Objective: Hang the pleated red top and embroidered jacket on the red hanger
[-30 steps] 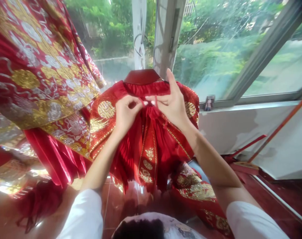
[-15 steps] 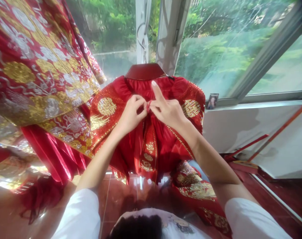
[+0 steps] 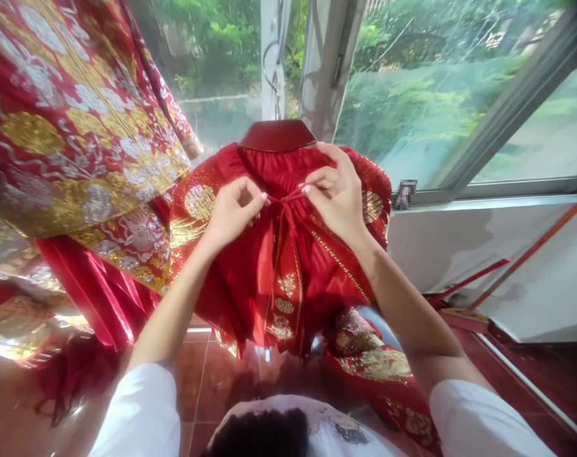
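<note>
A red garment [image 3: 240, 273] with gold embroidery hangs in front of me on a hanger [image 3: 271, 73]. Red tie strings [image 3: 291, 198] meet in a knot or bow at its neckline, with loose ends hanging below. My left hand [image 3: 235, 212] pinches one string just left of the knot. On the other side, my right hand [image 3: 336, 197] pinches a second string or loop between thumb and fingers, its index finger raised toward the collar. Between both hands the strings look stretched taut.
A red robe [image 3: 98, 108] with gold and silver embroidery hangs close on the left. Windows [image 3: 421, 114] stand behind the hanger. At right, a long orange pole [image 3: 530, 254] leans near the wall. More embroidered red cloth [image 3: 374, 362] hangs low over the tiled floor [image 3: 202, 393].
My hands have moved apart from the neckline's middle, drawing the strings outward to each side. The knot is now visible between them.
</note>
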A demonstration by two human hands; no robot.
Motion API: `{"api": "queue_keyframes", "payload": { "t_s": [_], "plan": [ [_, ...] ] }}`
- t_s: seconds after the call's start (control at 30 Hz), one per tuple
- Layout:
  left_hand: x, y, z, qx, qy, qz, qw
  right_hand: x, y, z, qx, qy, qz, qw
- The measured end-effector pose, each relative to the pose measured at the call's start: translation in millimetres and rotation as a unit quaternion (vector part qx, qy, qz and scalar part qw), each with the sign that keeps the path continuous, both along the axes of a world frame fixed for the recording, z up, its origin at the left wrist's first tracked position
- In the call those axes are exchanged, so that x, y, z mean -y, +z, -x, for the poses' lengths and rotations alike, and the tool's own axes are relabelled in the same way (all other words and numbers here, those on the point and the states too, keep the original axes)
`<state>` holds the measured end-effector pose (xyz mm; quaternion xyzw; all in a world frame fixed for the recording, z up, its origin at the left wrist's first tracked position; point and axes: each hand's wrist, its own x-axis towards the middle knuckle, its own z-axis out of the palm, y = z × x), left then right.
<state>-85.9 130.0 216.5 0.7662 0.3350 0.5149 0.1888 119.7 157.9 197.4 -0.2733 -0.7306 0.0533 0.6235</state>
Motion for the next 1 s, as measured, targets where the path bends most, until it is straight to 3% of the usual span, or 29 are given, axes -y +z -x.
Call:
{"api": "queue_keyframes", "payload": {
  "t_s": [0.1, 0.2, 0.4, 0.57, 0.7, 0.83, 0.93, 1.0],
  "plan": [
    [0, 2.6, -9, 0.073, -0.06, 0.085, 0.992, -2, -1.0, 3, -0.038, 0.09, 0.057, 0.994],
    [1, 8.0, -13, 0.077, -0.039, 0.09, 0.992, -10, -2.6, 1, -0.052, 0.111, 0.086, 0.989],
    [4, 14.4, -6, 0.06, 0.026, 0.021, 0.998, -15, 6.8, -9, -0.047, 0.099, 0.138, 0.984],
    [3, 10.8, 4, 0.029, 0.062, -0.018, 0.998, -9, 15.4, -19, 0.012, 0.042, 0.115, 0.992],
    [3, 5.8, 9, -0.014, 0.091, -0.062, 0.994, -6, 11.8, -18, 0.045, -0.028, 0.077, 0.996],
    [15, -22.0, 14, -0.057, 0.201, -0.156, 0.965, 10, -6.3, -9, 0.039, -0.136, -0.015, 0.99],
    [32, -66.4, 14, -0.091, 0.303, -0.24, 0.918, 33, -36.3, 1, -0.001, -0.202, -0.096, 0.975],
    [40, -98.1, 8, -0.117, 0.317, -0.217, 0.916, 46, -63.4, 12, -0.031, -0.206, -0.11, 0.972]
  ]
}}
